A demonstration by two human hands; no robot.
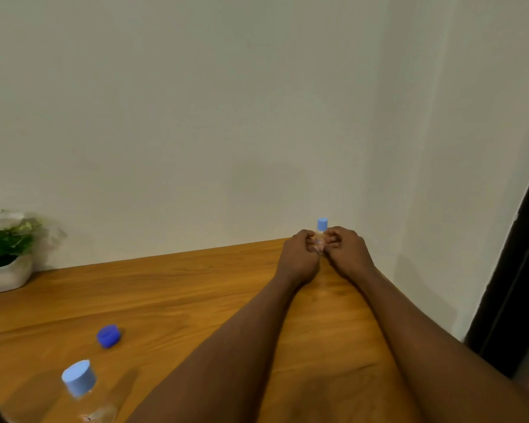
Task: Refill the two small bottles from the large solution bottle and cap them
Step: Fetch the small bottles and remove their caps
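A small clear bottle (320, 236) with a light blue cap stands upright at the far edge of the wooden table (171, 294), near the wall. My left hand (298, 257) and my right hand (347, 251) both close around its body, one on each side. A second small bottle (83, 389) with a light blue cap stands at the near left, blurred. A dark blue cap (108, 336) lies loose on the table beyond it. At the frame's bottom left corner only a sliver of something clear shows; I cannot tell what it is.
A white pot with green and white flowers (3, 248) stands at the far left against the wall. A dark door frame (513, 285) runs down the right side past the table's end.
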